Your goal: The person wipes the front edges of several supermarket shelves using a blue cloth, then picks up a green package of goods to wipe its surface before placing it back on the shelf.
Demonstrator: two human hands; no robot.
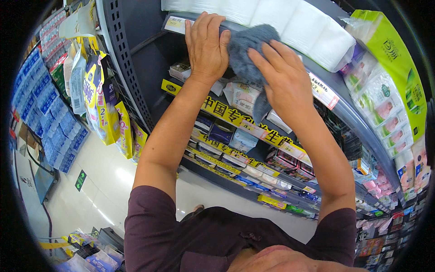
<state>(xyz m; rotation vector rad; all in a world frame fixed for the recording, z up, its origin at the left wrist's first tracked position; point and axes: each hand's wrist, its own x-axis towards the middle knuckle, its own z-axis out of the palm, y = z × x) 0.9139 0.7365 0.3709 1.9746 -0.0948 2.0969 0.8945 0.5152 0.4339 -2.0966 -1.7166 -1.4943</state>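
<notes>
My left hand (209,49) rests against the front edge of the top shelf (234,27), fingers stretched over it beside a handwritten price label (176,24). Under my right hand (285,73) is a fluffy grey cleaning cloth (249,51), which my fingers press at the same shelf edge. One end of the cloth hangs down past the lower shelf. White plastic-wrapped tissue rolls (265,13) stand in a row just behind the edge. The palm side of both hands is hidden.
Lower shelves carry sanitary products behind yellow printed strips (224,110). Bagged goods (98,98) hang from a rack at left, near stacked blue bottle packs (51,105). Green tissue packs (390,44) stand at right. A pale tiled floor (105,180) lies below.
</notes>
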